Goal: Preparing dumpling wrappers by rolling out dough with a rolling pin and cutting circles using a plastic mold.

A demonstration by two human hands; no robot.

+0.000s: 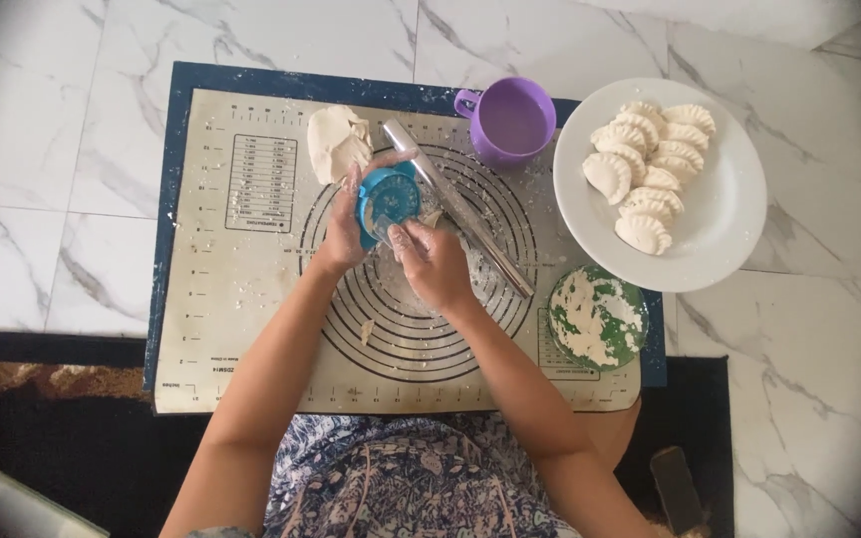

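My left hand point(342, 227) grips a blue round dumpling press point(388, 199) above a beige baking mat point(241, 329) with printed rings. My right hand point(432, 261) is at the press's lower right edge, its fingers closed on a small bit of dough there. A lump of pale dough point(337, 141) lies on the mat just above my left hand. A metal rolling pin point(460, 209) lies slantwise across the mat, right beside both hands.
A purple mug point(510, 120) stands at the mat's far edge. A white plate point(724, 214) to the right holds several folded dumplings point(647, 169). A green bowl of flour point(597, 317) sits at the mat's right corner. A dark phone point(677, 488) lies on a black rug.
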